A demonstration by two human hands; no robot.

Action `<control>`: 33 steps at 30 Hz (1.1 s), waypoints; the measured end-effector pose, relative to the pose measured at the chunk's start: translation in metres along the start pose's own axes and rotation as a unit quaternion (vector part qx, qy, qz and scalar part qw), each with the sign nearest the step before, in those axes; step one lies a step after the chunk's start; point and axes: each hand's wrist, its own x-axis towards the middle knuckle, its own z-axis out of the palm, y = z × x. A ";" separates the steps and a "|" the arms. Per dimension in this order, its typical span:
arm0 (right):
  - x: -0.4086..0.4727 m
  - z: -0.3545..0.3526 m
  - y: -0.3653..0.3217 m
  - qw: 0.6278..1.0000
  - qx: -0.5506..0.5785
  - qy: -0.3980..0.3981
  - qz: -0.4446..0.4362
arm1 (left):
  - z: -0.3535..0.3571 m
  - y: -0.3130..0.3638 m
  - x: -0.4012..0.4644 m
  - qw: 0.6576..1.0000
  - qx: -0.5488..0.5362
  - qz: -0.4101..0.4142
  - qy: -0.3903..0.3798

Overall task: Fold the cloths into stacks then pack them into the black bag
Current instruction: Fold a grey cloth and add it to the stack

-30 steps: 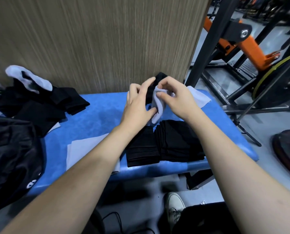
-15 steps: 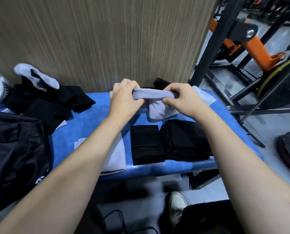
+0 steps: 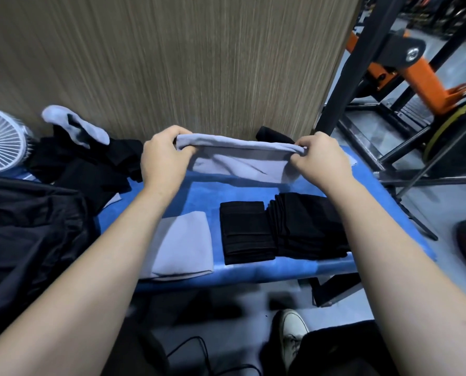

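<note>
A person's two bare hands hold a pale grey cloth [image 3: 240,158] stretched out level above the far half of a blue padded worktop [image 3: 199,191], in front of a wood-grain wall panel [image 3: 172,63]. The left hand [image 3: 164,158] has its grip closed around the cloth's left end, fingers curled over the top edge; the right hand [image 3: 321,158] pinches the bunched right end with its grip closed tight, so the fabric hangs between them in a shallow fold just above the blue surface. Nearer the front edge of the worktop lie the finished stacks: a folded pale grey cloth [image 3: 184,244], partly hidden by the left forearm, then, apart from it, a neat stack of folded black cloths [image 3: 244,230], and touching that on its right a second, taller stack of black cloths [image 3: 307,226]. At the left end a loose heap of unfolded black cloths [image 3: 90,164] rests against the wall with a crumpled grey cloth [image 3: 74,124] on top, beside a white round fan [image 3: 1,143]. The black fabric bag [image 3: 28,240] sits slumped at the left, close to the heap. To the right stands black and orange gym equipment [image 3: 402,63]; a white sneaker [image 3: 291,335] shows on the floor below.
</note>
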 end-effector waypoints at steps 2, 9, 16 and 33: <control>0.000 0.003 0.003 0.999 0.022 -0.004 0.028 | -0.005 -0.006 0.002 1.000 -0.024 -0.005 -0.011; 0.000 0.009 0.000 0.942 0.307 -0.072 0.111 | -0.017 -0.028 0.007 0.998 -0.014 -0.036 -0.057; -0.003 0.004 -0.009 0.847 0.493 -0.149 0.132 | -0.027 -0.019 0.005 0.957 -0.224 -0.138 -0.124; -0.003 0.024 -0.019 0.923 0.361 -0.117 0.068 | -0.033 -0.038 0.001 0.960 -0.197 -0.147 -0.135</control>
